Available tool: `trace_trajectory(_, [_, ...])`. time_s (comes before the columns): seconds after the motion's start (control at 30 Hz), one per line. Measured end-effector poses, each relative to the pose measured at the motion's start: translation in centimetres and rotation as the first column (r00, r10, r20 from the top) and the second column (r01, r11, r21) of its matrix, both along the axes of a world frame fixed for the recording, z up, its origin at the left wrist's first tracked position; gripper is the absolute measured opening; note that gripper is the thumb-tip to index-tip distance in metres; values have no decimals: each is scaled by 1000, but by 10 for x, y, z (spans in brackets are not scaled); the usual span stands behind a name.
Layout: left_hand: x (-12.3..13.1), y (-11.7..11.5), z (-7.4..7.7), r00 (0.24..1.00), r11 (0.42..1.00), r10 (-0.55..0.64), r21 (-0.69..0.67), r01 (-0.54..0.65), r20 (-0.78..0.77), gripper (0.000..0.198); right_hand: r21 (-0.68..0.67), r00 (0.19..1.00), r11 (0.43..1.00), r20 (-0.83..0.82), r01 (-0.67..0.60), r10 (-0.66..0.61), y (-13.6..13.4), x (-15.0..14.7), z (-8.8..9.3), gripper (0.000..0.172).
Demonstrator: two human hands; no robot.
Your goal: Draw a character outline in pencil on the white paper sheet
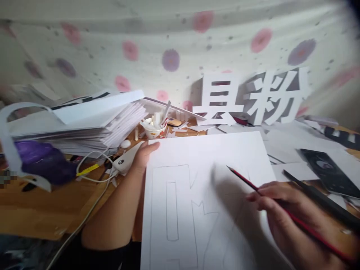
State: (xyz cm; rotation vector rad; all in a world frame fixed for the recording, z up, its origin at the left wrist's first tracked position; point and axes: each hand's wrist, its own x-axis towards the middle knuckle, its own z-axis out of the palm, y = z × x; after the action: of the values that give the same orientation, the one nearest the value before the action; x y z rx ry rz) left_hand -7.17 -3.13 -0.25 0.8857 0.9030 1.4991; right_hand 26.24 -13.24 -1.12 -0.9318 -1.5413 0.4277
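Observation:
A white sheet of board (174,153) with pencil-drawn outlines lies tilted in front of me. My left hand (144,153) grips its upper left edge, thumb on top and the other fingers hidden beneath. My right hand (292,217) holds a red and black pencil (250,183) over the right part of the board. The pencil's tip points up and left, above a bare area right of the drawn lines; whether it touches the surface I cannot tell. A shadow of hand and pencil falls across the sheet.
Behind the board stand two white cut-out characters (221,99) (277,95). A paper cup (155,131) holds scraps. Left are stacked white sheets (112,123), a purple bag (42,161) and a white cable (92,217). A dark phone (333,172) and black knife-like tool (317,195) lie right.

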Motion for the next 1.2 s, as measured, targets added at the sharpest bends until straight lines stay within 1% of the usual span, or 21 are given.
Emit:
trace_trajectory(0.07, [5, -6, 6, 998, 999, 54, -2, -54, -40, 33, 8, 993, 997, 94, -77, 76, -6, -1, -7, 14])
trace_trajectory(0.13, [10, -11, 11, 991, 994, 108, 5, -108, -73, 35, 61, 969, 987, 208, -150, 134, -11, -3, -14, 25])
trace_trajectory(0.17, [11, -12, 13, 988, 992, 126, 5, -126, -86, 35, 91, 958, 982, 252, -165, 138, -13, -4, -16, 28])
trace_trajectory(0.23, [14, -14, 16, 983, 988, 151, 3, -152, -107, 35, 142, 950, 976, 288, -163, 117, -13, -5, -19, 32])
trace_trajectory(0.37, [14, -15, 17, 981, 987, 160, -11, -162, -105, 34, 155, 953, 982, 296, -113, 63, -8, -7, -21, 31])
trace_trajectory(0.47, [12, -15, 16, 986, 990, 140, -14, -142, -90, 38, 178, 946, 976, 318, -123, 61, -6, -9, -20, 30])
trace_trajectory(0.6, [10, -13, 15, 991, 994, 111, 19, -110, -67, 45, 205, 945, 969, 321, -138, 67, -6, -12, -17, 30])
trace_trajectory(0.8, [4, -9, 13, 995, 997, 60, 48, -56, -82, 51, 210, 948, 966, 309, -154, 84, -6, -14, -14, 31])
trace_trajectory(1.03, [4, -10, 13, 992, 996, 87, 31, -85, -93, 52, 207, 947, 965, 306, -161, 92, -7, -13, -13, 32])
trace_trajectory(1.2, [5, -11, 14, 987, 991, 131, 29, -128, -98, 54, 211, 951, 968, 300, -135, 67, -9, -10, -18, 32])
